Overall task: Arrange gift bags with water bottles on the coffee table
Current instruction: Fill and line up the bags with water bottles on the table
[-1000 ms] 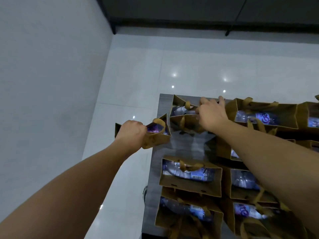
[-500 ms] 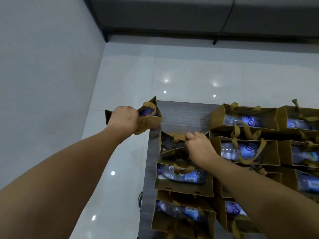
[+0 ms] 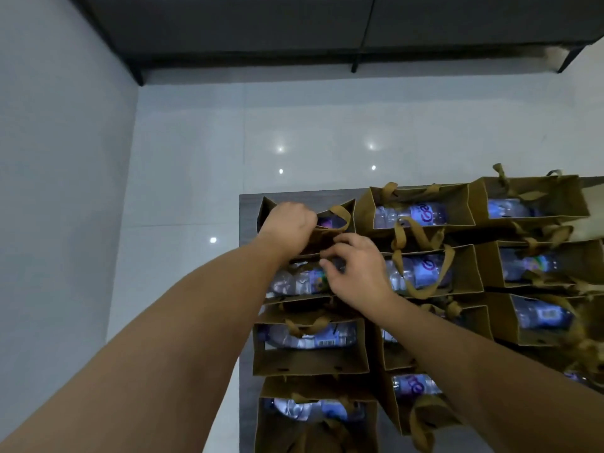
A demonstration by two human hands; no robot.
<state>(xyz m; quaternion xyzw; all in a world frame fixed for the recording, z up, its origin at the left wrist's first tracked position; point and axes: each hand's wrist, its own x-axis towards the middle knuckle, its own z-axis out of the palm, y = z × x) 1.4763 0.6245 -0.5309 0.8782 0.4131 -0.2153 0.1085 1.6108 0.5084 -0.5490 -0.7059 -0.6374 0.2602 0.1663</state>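
Gripping the top edge of a brown paper gift bag (image 3: 340,232) at the far left corner of the dark, smooth desk (image 3: 245,217), the left hand (image 3: 289,223) had its fingers curled tight into a fist round the paper rim. That corner bag stood upright on the desk, its flat ribbon handle (image 3: 341,213) arching above the open mouth, a glimpse of a bottle label inside. The right hand (image 3: 358,273) lay just beside it, its fingers (image 3: 330,256) bent and drawn together at the near wall of the same bag, over the bag behind it; whether they pinched paper or only touched it could not be told.

The second bag (image 3: 294,299) held a clear, ribbed plastic water bottle (image 3: 299,281) lying on its side. More stiff, rectangular kraft-paper bags stood in close rows across the desk, each holding a transparent bottle with a purple-blue label: a third bag (image 3: 310,361) nearer in the left column, showing a barcode on its bottle, a far bag (image 3: 421,194) in the next column with a looped ribbon (image 3: 421,256) draped over its neighbour. Glossy white floor tiles (image 3: 327,132) reflected small points of light, a pale matte wall (image 3: 58,191) rose at the left, and a grey upholstered sofa (image 3: 294,24) on thin dark legs stood beyond.
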